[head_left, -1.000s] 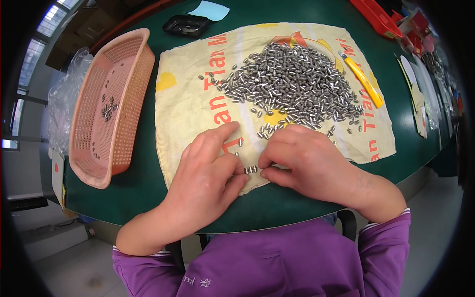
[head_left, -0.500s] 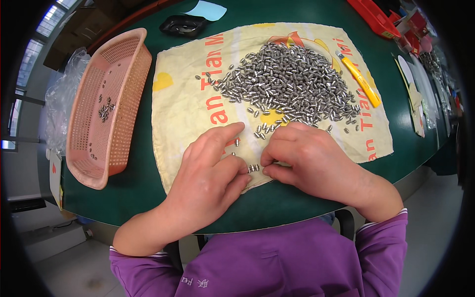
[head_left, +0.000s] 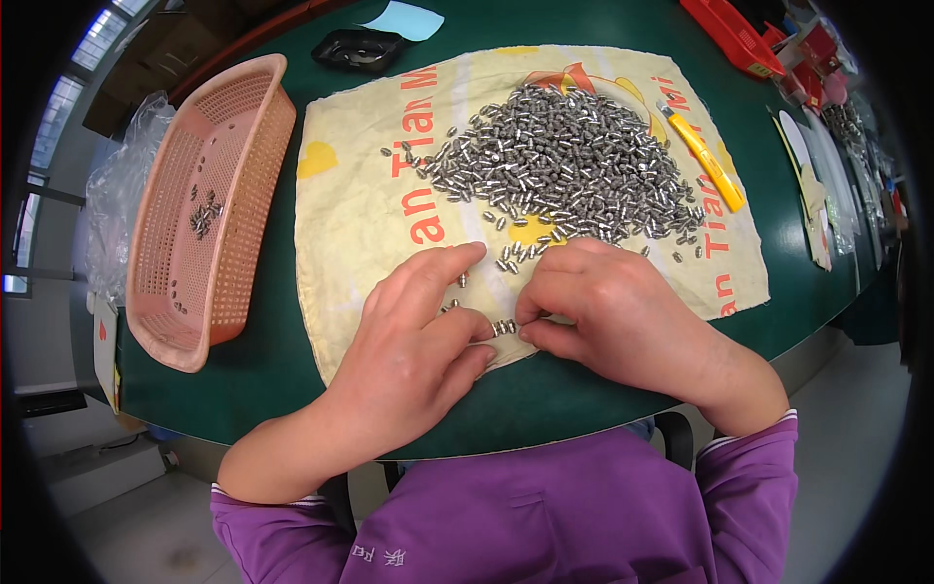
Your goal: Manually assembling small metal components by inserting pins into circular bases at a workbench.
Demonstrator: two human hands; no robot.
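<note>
Between my two hands runs a short row of small barrel-shaped metal pieces (head_left: 504, 328), laid end to end near the front edge of a cream printed cloth (head_left: 336, 229). My left hand (head_left: 409, 336) pinches the row's left end between thumb and a finger, its index finger stretched forward. At the other end, the thumb and fingertips of my right hand (head_left: 593, 302) close on the row; its fingertips partly hide that end. A few loose pieces (head_left: 462, 280) lie by my left fingers. Beyond my hands a large heap of the same pieces (head_left: 574, 156) covers the cloth's middle.
A pink plastic basket (head_left: 277, 146) with some metal pieces inside stands on the left of the green table (head_left: 486, 428). A yellow utility knife (head_left: 708, 161) lies right of the heap. At the back are a black tray (head_left: 360, 49) and a red basket (head_left: 730, 34).
The row of metal pieces has shifted slightly to the right, and a little more of it shows between my fingertips. Both hands keep nearly the same place and grip.
</note>
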